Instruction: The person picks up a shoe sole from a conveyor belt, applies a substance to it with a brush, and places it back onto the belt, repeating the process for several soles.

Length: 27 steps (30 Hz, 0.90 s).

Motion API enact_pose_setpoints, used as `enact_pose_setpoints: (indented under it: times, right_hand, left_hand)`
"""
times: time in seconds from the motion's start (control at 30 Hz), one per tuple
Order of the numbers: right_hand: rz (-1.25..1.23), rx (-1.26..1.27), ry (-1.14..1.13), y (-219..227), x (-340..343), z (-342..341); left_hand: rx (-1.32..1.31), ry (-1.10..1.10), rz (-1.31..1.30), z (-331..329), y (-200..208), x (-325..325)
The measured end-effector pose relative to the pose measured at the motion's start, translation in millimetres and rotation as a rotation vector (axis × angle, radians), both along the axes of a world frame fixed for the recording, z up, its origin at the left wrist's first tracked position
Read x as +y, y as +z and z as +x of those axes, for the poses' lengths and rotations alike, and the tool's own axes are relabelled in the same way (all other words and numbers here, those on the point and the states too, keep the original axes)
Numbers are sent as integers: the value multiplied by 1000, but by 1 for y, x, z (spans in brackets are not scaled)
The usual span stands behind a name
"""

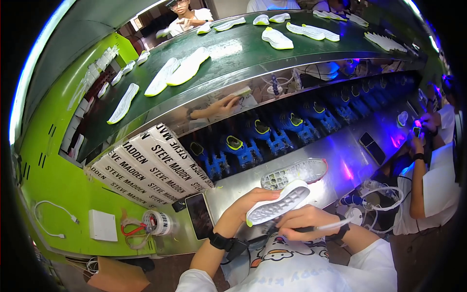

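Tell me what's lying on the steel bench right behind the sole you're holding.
A second shoe sole, tread up, lies on the steel bench just behind the held sole. Its near edge is covered by that sole.

Left hand [239, 210] holds a shoe sole [278, 203] just above the near edge of the metal bench [340, 146]; right hand [301, 221] sits right of and below it, gripping a pen-like tool [325, 226]. A second sole [294, 173] lies on the bench just behind. A phone [199, 215] lies left of the left hand, a tape roll [156, 223] further left. Behind the bench, a rack of shoes on holders [272, 136]; above it, a conveyor belt [233, 53] carrying soles. A co-worker [428, 185] stands at far right.
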State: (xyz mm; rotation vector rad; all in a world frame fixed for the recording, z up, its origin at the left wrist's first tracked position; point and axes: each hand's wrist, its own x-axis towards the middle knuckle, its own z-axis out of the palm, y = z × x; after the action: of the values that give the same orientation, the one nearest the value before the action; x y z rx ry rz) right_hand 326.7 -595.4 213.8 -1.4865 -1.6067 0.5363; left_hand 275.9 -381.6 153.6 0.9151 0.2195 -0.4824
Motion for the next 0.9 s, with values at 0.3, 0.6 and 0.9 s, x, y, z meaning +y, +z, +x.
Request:
enact_pose_setpoints:
  times: [0.3,0.6,0.9]
  right_hand:
    - [-50,144,-344,0,-40,36]
    - [817,684,-580,17,-42,17]
    - [552,1037,-638,-19,-58,30]
  left_hand:
    - [56,-48,248,9,16,-11]
    - [-580,47,-518,81,129,21]
    - [-750,661,730,212,202,19]
